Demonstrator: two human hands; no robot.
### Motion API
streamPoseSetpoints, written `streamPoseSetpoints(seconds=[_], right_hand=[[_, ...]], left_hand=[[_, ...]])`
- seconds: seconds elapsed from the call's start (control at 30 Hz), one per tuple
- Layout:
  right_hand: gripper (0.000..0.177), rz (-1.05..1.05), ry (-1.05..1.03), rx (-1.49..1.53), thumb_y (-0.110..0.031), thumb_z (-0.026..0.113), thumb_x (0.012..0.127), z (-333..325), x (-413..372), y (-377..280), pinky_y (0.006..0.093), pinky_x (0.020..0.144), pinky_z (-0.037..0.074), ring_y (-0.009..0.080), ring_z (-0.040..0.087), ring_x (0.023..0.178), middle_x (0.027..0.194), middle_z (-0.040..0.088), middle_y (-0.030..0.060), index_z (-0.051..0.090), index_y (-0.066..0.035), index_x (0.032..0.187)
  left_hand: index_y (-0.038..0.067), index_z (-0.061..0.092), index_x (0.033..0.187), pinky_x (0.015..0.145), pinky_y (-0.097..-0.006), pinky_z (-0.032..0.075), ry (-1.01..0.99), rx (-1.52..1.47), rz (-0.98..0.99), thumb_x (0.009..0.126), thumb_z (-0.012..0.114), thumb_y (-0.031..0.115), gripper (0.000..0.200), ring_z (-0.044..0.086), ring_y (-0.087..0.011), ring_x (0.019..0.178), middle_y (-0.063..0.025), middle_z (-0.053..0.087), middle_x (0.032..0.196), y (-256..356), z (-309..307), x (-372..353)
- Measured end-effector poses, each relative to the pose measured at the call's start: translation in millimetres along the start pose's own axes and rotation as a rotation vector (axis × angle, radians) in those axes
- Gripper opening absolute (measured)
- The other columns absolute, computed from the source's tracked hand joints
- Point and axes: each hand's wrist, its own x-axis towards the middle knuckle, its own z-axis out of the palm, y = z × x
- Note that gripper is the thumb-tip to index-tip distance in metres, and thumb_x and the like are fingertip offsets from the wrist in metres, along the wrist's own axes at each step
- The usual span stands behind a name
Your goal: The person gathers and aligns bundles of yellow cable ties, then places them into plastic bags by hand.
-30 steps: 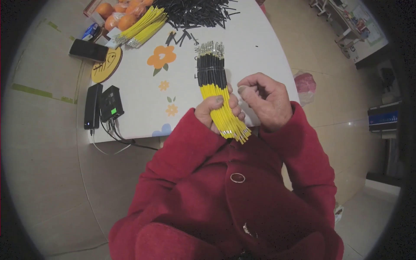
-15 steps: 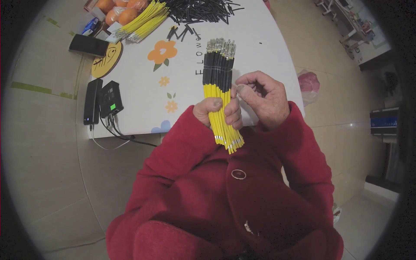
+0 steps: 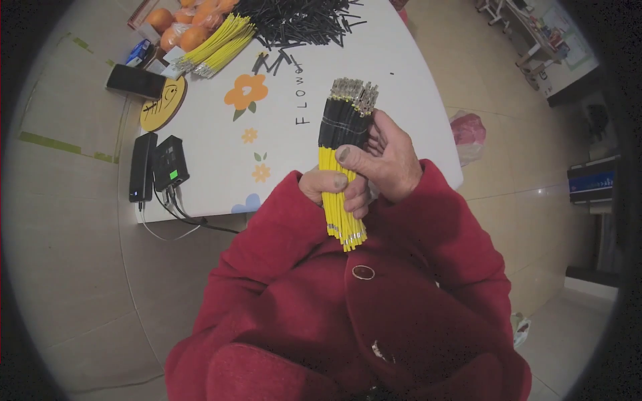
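A thick bundle of yellow wires (image 3: 332, 162) stands nearly upright in front of my chest, tilted slightly right at the top. Black sleeves (image 3: 341, 130) cover its upper part, with a thin band around them, and silvery metal terminals (image 3: 354, 92) stick out above. My left hand (image 3: 322, 184) is closed around the yellow part, thumb across the front. On the right side of the black part, my right hand (image 3: 394, 160) grips the bundle, its thumb on the front near where black meets yellow. Some of its fingers are hidden behind the wires.
Loose black sleeves (image 3: 294, 23) are heaped at the table's far end, beside more yellow wires (image 3: 217, 47) and bagged oranges (image 3: 194, 37). Along the left edge are a phone (image 3: 136, 81), a yellow round mat (image 3: 164, 107) and two black devices with cables (image 3: 170, 164).
My right hand has moved left from beside the bundle onto its black part. The bundle sits slightly lower, and its top now leans to the right.
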Motion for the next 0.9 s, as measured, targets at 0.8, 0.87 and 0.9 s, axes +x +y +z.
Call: streamPoseSetpoints(seconds=[0.8,0.87,0.9], right_hand=[[0.059,-0.067,-0.164,0.343,-0.042,0.061,0.078,-22,-6,19,0.0203,0.056,0.041,0.0078,0.045,0.057,0.060,0.043,-0.0003,0.042,-0.006,0.120],[0.052,0.036,-0.192,0.416,-0.040,0.063,0.077,-34,-2,35,0.0278,0.069,0.049,0.0171,0.057,0.072,0.071,0.052,0.0044,0.046,-0.005,0.112],[0.052,0.009,-0.212,0.461,-0.039,0.061,0.078,-36,-5,32,0.0288,0.072,0.048,0.0180,0.057,0.077,0.079,0.053,0.0072,0.045,-0.003,0.112]], left_hand=[[0.003,0.046,0.104,0.066,-0.0403,0.044,0.162,-0.154,0.056,0.076,0.057,0.026,0.038,0.052,-0.0248,0.063,-0.0131,0.054,0.073,-14,26,4],[0.001,0.050,0.101,0.073,-0.0451,0.047,0.346,-0.101,0.016,0.072,0.060,0.022,0.038,0.059,-0.0297,0.071,-0.0163,0.060,0.079,-17,29,11],[0.000,0.048,0.104,0.076,-0.0469,0.046,0.301,-0.111,0.009,0.074,0.058,0.022,0.039,0.058,-0.0320,0.076,-0.0184,0.059,0.084,-17,26,14]])
